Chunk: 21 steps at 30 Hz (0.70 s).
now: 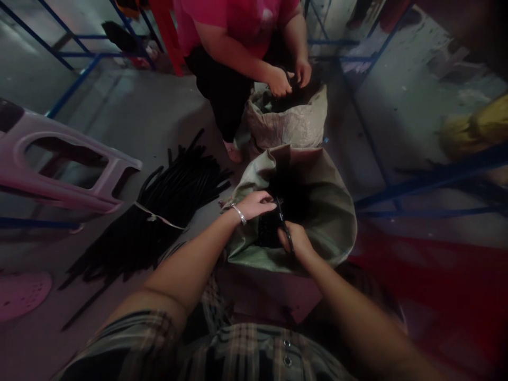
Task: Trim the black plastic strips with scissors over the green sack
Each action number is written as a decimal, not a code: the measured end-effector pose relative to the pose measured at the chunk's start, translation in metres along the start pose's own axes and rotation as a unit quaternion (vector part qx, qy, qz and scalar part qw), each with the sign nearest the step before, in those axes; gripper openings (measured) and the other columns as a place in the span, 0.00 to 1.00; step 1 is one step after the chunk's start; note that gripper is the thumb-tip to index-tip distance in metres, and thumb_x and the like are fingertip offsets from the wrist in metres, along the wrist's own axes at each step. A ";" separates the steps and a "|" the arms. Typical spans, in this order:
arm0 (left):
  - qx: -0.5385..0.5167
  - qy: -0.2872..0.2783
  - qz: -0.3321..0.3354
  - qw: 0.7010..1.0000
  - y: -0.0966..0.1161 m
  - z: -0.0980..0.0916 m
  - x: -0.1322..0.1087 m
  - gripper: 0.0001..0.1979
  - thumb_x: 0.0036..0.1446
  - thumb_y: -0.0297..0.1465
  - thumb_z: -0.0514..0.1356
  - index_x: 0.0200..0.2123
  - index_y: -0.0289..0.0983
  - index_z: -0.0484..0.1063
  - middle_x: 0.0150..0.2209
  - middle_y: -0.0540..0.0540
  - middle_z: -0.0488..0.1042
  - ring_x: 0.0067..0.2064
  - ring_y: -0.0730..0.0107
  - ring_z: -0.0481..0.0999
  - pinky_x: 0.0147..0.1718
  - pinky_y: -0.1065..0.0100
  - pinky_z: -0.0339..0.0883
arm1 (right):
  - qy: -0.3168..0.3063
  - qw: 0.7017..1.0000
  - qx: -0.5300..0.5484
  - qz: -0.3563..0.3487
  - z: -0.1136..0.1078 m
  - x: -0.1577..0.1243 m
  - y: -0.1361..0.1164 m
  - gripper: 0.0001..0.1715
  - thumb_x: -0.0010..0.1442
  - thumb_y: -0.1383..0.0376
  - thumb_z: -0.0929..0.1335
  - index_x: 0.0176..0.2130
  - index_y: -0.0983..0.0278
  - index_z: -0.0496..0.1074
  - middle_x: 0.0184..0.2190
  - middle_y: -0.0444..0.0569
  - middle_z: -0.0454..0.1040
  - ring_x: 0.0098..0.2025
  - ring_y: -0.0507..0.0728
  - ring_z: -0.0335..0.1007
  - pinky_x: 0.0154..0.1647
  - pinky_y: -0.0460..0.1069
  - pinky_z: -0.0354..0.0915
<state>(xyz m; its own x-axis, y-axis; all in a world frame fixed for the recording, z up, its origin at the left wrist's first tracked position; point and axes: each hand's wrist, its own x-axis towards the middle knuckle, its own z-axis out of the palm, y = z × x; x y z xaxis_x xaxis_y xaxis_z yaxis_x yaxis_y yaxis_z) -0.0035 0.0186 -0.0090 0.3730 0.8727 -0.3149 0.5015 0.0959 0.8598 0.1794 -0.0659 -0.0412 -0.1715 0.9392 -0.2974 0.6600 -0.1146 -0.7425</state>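
Note:
My right hand (297, 239) grips a pair of black-handled scissors (280, 210) over the mouth of an open sack (331, 222). The blades point away from me, up beside my left fingertips. My left hand (256, 205), a silver bracelet at its wrist, is closed with thumb and fingers together at the sack's left side. What it pinches is dark and cannot be made out against the black inside. Dark pieces lie in the sack below my hands, their shape lost in shadow.
A tied bundle of long black strips or tubes (159, 211) lies on the floor at left, near a pink plastic stool (99, 153). Opposite, a person in a pink shirt (238, 26) works over another sack (293, 124). Blue metal frame bars (432, 185) run at right.

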 end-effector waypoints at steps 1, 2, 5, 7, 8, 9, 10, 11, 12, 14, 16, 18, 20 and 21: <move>0.011 -0.004 0.002 1.000 -0.001 -0.001 0.000 0.17 0.49 0.38 0.60 0.40 0.32 0.72 0.27 0.50 0.71 0.26 0.75 0.68 0.26 0.74 0.61 | 0.006 1.000 0.011 0.005 0.000 0.000 0.001 0.12 0.53 0.60 0.62 0.21 0.63 0.62 0.17 0.43 0.66 0.19 0.49 0.59 0.21 0.44 0.52; 0.016 -0.011 0.003 1.000 -0.001 -0.002 0.000 0.16 0.50 0.38 0.59 0.37 0.32 0.72 0.26 0.50 0.71 0.26 0.75 0.68 0.25 0.74 0.60 | 0.010 1.000 0.022 0.011 0.001 0.000 0.002 0.13 0.53 0.60 0.62 0.21 0.63 0.62 0.17 0.43 0.66 0.19 0.49 0.58 0.20 0.43 0.52; 0.027 -0.013 0.008 1.000 0.001 -0.004 -0.002 0.14 0.51 0.39 0.57 0.35 0.33 0.72 0.24 0.51 0.69 0.24 0.76 0.66 0.24 0.74 0.58 | 0.014 0.999 0.046 0.021 0.001 -0.001 0.003 0.14 0.54 0.59 0.61 0.21 0.63 0.61 0.17 0.43 0.66 0.19 0.49 0.58 0.20 0.43 0.52; 0.032 -0.004 0.012 0.999 0.003 -0.004 -0.002 0.14 0.52 0.39 0.57 0.34 0.34 0.72 0.23 0.52 0.68 0.23 0.77 0.65 0.24 0.74 0.58 | 0.015 0.998 0.053 0.023 0.000 -0.002 0.001 0.15 0.54 0.59 0.61 0.21 0.63 0.61 0.17 0.43 0.65 0.19 0.48 0.58 0.20 0.43 0.52; 0.035 -0.002 0.014 0.999 0.003 -0.004 -0.003 0.14 0.52 0.39 0.57 0.33 0.34 0.72 0.23 0.52 0.68 0.23 0.77 0.64 0.24 0.74 0.58 | 0.015 0.998 0.054 0.024 -0.001 -0.002 0.000 0.15 0.54 0.59 0.61 0.20 0.63 0.61 0.17 0.43 0.65 0.19 0.48 0.58 0.20 0.43 0.52; 0.038 -0.001 0.017 0.999 0.004 -0.004 -0.003 0.14 0.52 0.39 0.57 0.33 0.34 0.72 0.22 0.52 0.67 0.23 0.77 0.64 0.24 0.74 0.58 | 0.015 0.998 0.055 0.026 -0.001 -0.002 -0.001 0.15 0.54 0.59 0.61 0.20 0.63 0.61 0.17 0.43 0.65 0.19 0.48 0.58 0.20 0.43 0.52; 0.038 -0.001 0.020 0.999 0.005 -0.004 -0.003 0.14 0.52 0.39 0.57 0.33 0.34 0.72 0.22 0.52 0.67 0.23 0.77 0.64 0.25 0.74 0.58 | 0.015 0.998 0.055 0.028 -0.002 -0.003 -0.003 0.15 0.54 0.59 0.61 0.20 0.63 0.61 0.17 0.43 0.65 0.19 0.48 0.58 0.20 0.43 0.52; 0.039 0.000 0.022 0.999 0.005 -0.004 -0.003 0.14 0.51 0.39 0.57 0.32 0.34 0.72 0.22 0.53 0.67 0.23 0.77 0.64 0.25 0.74 0.58 | 0.016 0.998 0.055 0.030 -0.002 -0.003 -0.004 0.15 0.54 0.59 0.62 0.20 0.63 0.61 0.17 0.43 0.65 0.19 0.48 0.58 0.20 0.43 0.52; 0.038 -0.001 0.023 0.999 0.005 -0.003 -0.002 0.14 0.51 0.39 0.57 0.32 0.34 0.72 0.22 0.52 0.67 0.23 0.77 0.63 0.24 0.74 0.58 | 0.017 0.998 0.054 0.031 -0.002 -0.003 -0.005 0.16 0.54 0.59 0.62 0.20 0.63 0.61 0.17 0.43 0.65 0.19 0.48 0.58 0.20 0.43 0.52; 0.034 -0.002 0.018 0.999 0.004 -0.003 -0.002 0.14 0.51 0.39 0.57 0.32 0.34 0.72 0.22 0.52 0.67 0.23 0.77 0.63 0.24 0.74 0.57 | 0.023 0.997 0.057 0.037 -0.002 -0.004 -0.007 0.16 0.53 0.58 0.62 0.19 0.63 0.60 0.16 0.43 0.64 0.19 0.48 0.57 0.19 0.43 0.52; 0.026 -0.005 0.008 1.000 0.002 -0.002 -0.001 0.14 0.51 0.40 0.57 0.33 0.34 0.72 0.22 0.52 0.67 0.22 0.77 0.63 0.23 0.74 0.57 | 0.031 0.996 0.066 0.044 -0.002 -0.003 -0.007 0.15 0.53 0.59 0.62 0.19 0.63 0.60 0.15 0.42 0.63 0.18 0.48 0.56 0.19 0.43 0.52; 0.018 -0.007 0.002 1.000 0.001 -0.002 0.000 0.14 0.51 0.40 0.57 0.33 0.34 0.72 0.22 0.52 0.68 0.22 0.77 0.63 0.22 0.74 0.57 | 0.037 0.995 0.078 0.050 -0.002 -0.002 -0.006 0.15 0.52 0.59 0.63 0.19 0.63 0.59 0.15 0.42 0.62 0.18 0.48 0.56 0.18 0.43 0.52; 0.013 -0.006 0.000 1.000 0.001 -0.002 0.000 0.14 0.51 0.40 0.57 0.33 0.34 0.72 0.23 0.52 0.68 0.22 0.77 0.64 0.22 0.75 0.57 | 0.036 0.995 0.081 0.052 -0.001 0.000 -0.004 0.14 0.53 0.59 0.62 0.20 0.63 0.60 0.15 0.42 0.63 0.18 0.48 0.56 0.18 0.43 0.52; 0.011 -0.005 -0.001 1.000 0.001 -0.002 -0.001 0.14 0.51 0.40 0.57 0.34 0.34 0.72 0.23 0.52 0.68 0.22 0.77 0.64 0.21 0.75 0.57 | 0.034 0.995 0.079 0.052 0.000 0.001 -0.002 0.14 0.53 0.59 0.62 0.21 0.63 0.61 0.16 0.42 0.64 0.18 0.48 0.57 0.18 0.43 0.53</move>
<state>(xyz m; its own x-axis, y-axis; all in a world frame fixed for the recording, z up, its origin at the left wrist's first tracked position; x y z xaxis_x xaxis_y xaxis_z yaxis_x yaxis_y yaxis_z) -0.0049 0.0192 -0.0069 0.3785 0.8681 -0.3211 0.5194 0.0879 0.8500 0.1780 -0.0649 -0.0395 -0.0551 0.9384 -0.3412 0.5473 -0.2574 -0.7964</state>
